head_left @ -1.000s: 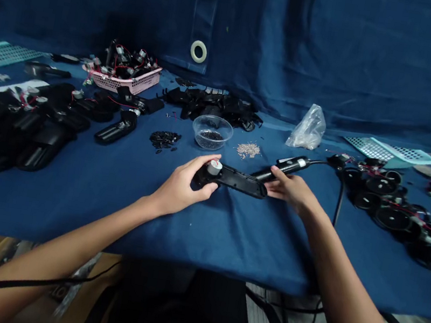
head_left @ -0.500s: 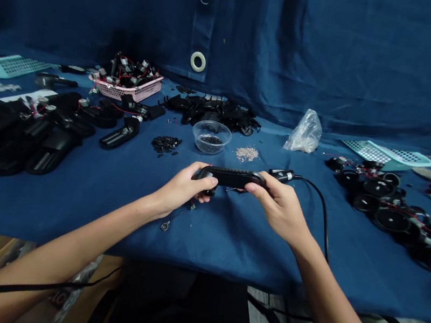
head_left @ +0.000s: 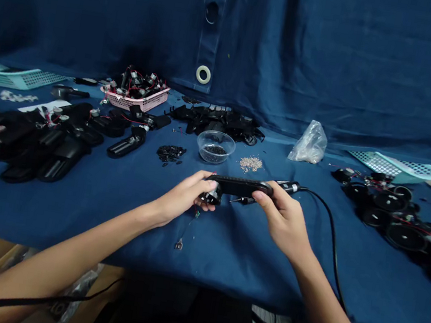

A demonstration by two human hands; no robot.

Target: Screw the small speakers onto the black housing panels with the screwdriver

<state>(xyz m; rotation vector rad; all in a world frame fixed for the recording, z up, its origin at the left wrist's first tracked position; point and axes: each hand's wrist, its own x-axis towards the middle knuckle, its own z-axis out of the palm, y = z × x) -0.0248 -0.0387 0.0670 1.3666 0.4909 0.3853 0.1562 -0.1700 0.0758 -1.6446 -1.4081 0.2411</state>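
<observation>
At the far left edge a teal basket (head_left: 16,76) lay on the table (head_left: 227,245), which was draped in blue cloth. In front of it a large heap of black housings (head_left: 34,141) with red wires spread toward the near edge. Behind that heap stood a pink basket (head_left: 138,96) filled with small motors and wiring. A little pile of black screws (head_left: 171,153) sat just left of a clear bowl (head_left: 215,146), and behind the bowl lay a mound of black plastic parts (head_left: 222,120).

The left hand (head_left: 187,196) was closed around the left end of a long black housing (head_left: 238,186), fingers curled over the round motor end. The housing was held level just above the table, in front of the bowl, spanning the gap between both hands. A thin wire with a small metal tab (head_left: 179,243) dangled from below the left hand onto the cloth.

Right of the bowl lay a scatter of silver screws (head_left: 250,163). The right hand (head_left: 285,222) gripped the right end of the housing, thumb on top. Just behind it an electric screwdriver (head_left: 283,186) rested on the table, its black cable (head_left: 333,245) curving off toward the near edge. Farther back sat a crumpled clear plastic bag (head_left: 309,143). At the right, a row of round black fan parts (head_left: 398,220) lay before a second teal basket (head_left: 403,167).
</observation>
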